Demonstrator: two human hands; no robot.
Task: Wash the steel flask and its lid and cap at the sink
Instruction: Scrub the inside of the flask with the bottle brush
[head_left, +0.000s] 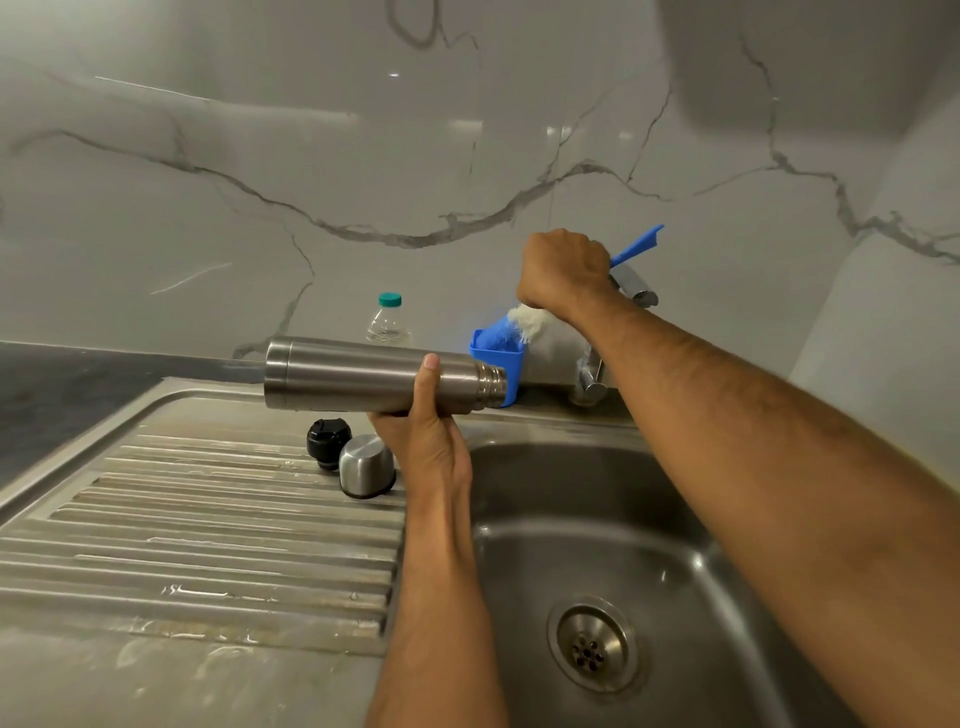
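The left hand (423, 431) gripped a cylindrical steel flask (374, 375) sideways, open mouth rightward, above the sink's (545, 545) edge. The raised right hand (563, 270) clutched a blue-handled brush (636, 244). A black lid (327, 441) and steel cap (366, 465) sat on the drainboard beneath.

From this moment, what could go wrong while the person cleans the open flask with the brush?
1. The left hand holds the steel flask level by its neck end alone; if wet, it might slip into the sink.
2. The right hand lifts the blue brush close to the tap; it may knock it.
3. The steel cap and black lid sit near the basin edge and could be nudged in.
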